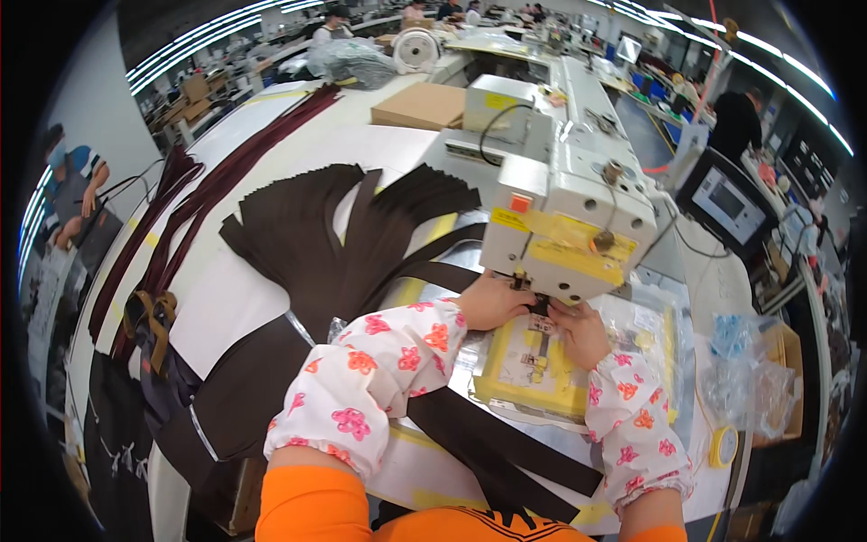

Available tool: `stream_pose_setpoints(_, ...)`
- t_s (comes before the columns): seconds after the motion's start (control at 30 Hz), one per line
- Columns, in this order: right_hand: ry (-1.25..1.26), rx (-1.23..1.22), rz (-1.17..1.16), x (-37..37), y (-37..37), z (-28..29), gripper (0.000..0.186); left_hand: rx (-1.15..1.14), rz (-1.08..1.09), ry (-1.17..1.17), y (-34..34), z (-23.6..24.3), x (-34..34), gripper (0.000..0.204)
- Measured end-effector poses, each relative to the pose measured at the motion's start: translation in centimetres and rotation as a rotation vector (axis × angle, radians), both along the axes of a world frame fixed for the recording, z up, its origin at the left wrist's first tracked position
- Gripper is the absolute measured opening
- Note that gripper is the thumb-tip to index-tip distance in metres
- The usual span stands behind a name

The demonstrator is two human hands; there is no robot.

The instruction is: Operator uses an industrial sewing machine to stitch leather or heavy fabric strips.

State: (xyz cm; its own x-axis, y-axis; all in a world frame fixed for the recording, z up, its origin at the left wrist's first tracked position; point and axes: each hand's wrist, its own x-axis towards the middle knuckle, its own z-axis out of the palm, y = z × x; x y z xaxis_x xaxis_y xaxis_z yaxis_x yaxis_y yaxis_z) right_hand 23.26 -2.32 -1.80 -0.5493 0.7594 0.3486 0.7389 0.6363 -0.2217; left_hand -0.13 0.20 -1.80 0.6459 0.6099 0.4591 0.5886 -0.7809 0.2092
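Note:
Both hands work close together under the head of a white industrial sewing machine (564, 221). My left hand (492, 300) is closed, its fingertips pressed together beside the needle area at a small dark piece. From the right, my right hand (582, 332) brings thumb and fingers together at the same spot. What exactly the fingertips grip is too small and partly hidden. Below them is a metal work plate (528, 388) edged with yellow tape, with a small clamp-like fitting. A dark brown fabric strip (442, 274) runs up to my left hand. More dark strips (506, 443) lie below my left sleeve.
A fanned bundle of dark brown strips (312, 217) covers the table's left, tied lower down. Maroon strips (203, 203) lie beyond it. A cardboard piece (418, 106) lies behind. At right are a control screen (727, 203), a tape roll (723, 446) and a box (781, 379) with plastic bags.

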Motion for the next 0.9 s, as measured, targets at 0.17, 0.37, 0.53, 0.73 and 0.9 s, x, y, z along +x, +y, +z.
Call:
stream_pose_setpoints(0.17,0.162,-0.091,0.032,-0.7,-0.1,1.0,0.036,0.106,-0.04,-0.116,1.1,-2.1,-0.2,0.02)
stream_pose_setpoints(0.37,0.122,-0.048,0.055,-1.4,-0.3,1.5,0.035,0.148,0.067,-0.113,0.5,-2.3,-0.1,0.022)
stream_pose_setpoints(0.53,0.108,0.142,0.011,-0.2,0.2,-0.3,0.04,0.081,0.164,-0.165,-1.3,-0.7,1.8,0.019)
stream_pose_setpoints(0.73,0.047,0.101,-0.004,-0.6,-0.9,-0.5,0.042,0.095,0.015,0.065,-1.8,-0.3,1.6,0.014)
stream_pose_setpoints(0.9,0.127,0.132,0.023,-0.9,-1.6,-0.6,0.042,0.228,-0.154,0.202,-1.6,1.0,1.2,0.014)
